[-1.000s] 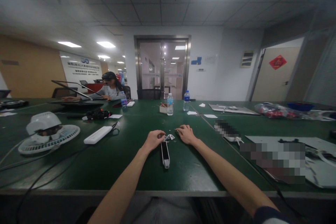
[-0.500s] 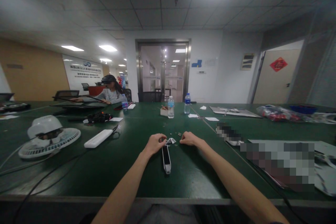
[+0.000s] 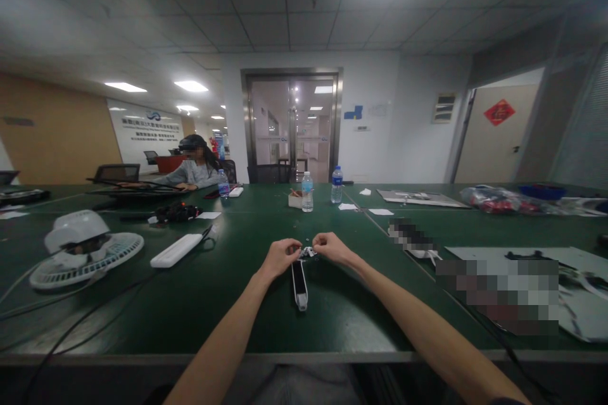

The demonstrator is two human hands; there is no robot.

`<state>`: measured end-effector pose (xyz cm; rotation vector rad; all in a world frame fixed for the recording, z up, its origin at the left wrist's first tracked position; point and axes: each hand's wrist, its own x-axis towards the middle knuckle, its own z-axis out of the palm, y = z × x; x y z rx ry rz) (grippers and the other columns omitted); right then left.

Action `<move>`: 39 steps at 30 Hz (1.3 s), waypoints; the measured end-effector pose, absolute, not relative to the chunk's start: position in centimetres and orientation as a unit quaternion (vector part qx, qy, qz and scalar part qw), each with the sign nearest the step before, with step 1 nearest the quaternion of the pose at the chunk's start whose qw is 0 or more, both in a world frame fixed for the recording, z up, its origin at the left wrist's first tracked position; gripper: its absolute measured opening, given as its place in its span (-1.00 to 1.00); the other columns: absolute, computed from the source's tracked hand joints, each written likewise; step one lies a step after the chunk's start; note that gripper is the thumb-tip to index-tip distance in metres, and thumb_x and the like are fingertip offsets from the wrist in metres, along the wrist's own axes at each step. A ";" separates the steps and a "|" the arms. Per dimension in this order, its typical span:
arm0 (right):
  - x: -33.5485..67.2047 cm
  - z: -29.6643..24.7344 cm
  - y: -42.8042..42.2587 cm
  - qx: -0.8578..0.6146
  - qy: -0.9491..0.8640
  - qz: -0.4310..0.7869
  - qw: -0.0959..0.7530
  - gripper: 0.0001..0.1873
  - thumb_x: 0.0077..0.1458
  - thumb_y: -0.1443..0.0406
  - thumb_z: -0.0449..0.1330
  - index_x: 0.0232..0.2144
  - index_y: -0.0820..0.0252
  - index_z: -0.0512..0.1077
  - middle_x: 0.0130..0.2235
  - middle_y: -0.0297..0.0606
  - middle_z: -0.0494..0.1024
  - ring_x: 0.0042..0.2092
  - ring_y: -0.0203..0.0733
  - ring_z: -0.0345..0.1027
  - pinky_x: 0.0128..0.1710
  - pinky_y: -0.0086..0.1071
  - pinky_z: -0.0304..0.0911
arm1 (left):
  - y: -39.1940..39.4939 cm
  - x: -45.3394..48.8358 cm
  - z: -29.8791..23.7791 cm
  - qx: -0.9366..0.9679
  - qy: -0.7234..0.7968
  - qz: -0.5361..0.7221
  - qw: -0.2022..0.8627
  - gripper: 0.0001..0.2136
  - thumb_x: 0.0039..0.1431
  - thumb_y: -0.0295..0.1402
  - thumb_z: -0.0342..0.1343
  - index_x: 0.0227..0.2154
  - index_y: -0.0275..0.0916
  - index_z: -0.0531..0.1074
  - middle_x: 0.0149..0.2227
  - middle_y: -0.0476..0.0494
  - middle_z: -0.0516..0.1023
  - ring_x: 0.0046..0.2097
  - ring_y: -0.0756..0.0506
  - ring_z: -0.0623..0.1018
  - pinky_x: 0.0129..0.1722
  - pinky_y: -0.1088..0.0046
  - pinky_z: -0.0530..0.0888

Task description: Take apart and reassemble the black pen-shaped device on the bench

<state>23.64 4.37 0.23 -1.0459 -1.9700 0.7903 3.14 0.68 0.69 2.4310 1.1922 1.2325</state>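
My left hand [image 3: 282, 257] is closed, with thumb and fingertips pinched at the left side of a small cluster of white parts [image 3: 308, 252]. My right hand [image 3: 332, 247] is closed too, its fingertips bent down at the right edge of that cluster. Whatever lies between the fingers of either hand is too small to make out. Just below the cluster, a slim white casing with a dark inset [image 3: 299, 286] rests on the green table [image 3: 361, 323], pointing toward me. Its far end is near my left fingertips.
Left stand a white fan-like appliance [image 3: 88, 250] and a white power strip [image 3: 177, 250]. Water bottles [image 3: 308, 193] and a small box [image 3: 295, 202] are ahead. Right lie a white board [image 3: 584, 304] and bagged items [image 3: 498, 198]. A person [image 3: 194, 168] sits at far left.
My right hand has moved left, from beside the white parts to their right edge, closer to my left hand. My left hand stays at the cluster. The view has shifted slightly.
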 end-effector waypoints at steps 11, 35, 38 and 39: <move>21.3 -0.7 3.7 -0.315 -0.640 0.548 0.436 -0.89 -0.19 0.33 0.21 -0.54 0.28 0.37 -0.61 -0.44 0.31 -0.58 -0.45 0.10 -0.57 -0.53 -0.02 | 0.4 4.0 0.8 0.793 0.387 0.452 0.131 -0.83 0.01 -0.37 0.12 -0.32 -0.28 0.53 -0.53 -0.01 0.47 -0.51 0.05 0.37 -0.47 0.58 0.31; 26.3 -2.1 6.6 -0.500 -0.794 0.035 0.344 -0.81 0.02 0.34 0.09 -0.27 0.24 0.43 -0.27 -0.19 0.43 -0.21 -0.24 0.25 -0.16 -0.39 0.12 | 0.4 3.7 0.8 0.804 0.393 0.435 0.100 -0.84 0.04 -0.34 0.11 -0.36 -0.28 0.52 -0.51 -0.01 0.48 -0.51 0.05 0.37 -0.47 0.57 0.31; 26.8 -2.7 7.0 -0.533 -0.799 -0.005 0.278 -0.76 0.08 0.31 0.07 -0.19 0.20 0.43 -0.18 -0.13 0.40 -0.12 -0.18 0.21 -0.12 -0.38 0.08 | 0.6 3.6 0.6 0.808 0.391 0.429 0.101 -0.83 0.05 -0.32 0.09 -0.36 -0.28 0.51 -0.51 -0.01 0.48 -0.49 0.05 0.38 -0.47 0.57 0.31; 26.7 -2.7 7.1 -0.544 -0.796 -0.015 0.265 -0.75 0.10 0.30 0.06 -0.17 0.19 0.42 -0.16 -0.12 0.39 -0.10 -0.16 0.20 -0.12 -0.37 0.07 | 0.6 3.6 0.6 0.809 0.392 0.426 0.103 -0.83 0.06 -0.31 0.09 -0.36 -0.29 0.51 -0.51 -0.01 0.47 -0.49 0.05 0.38 -0.47 0.57 0.32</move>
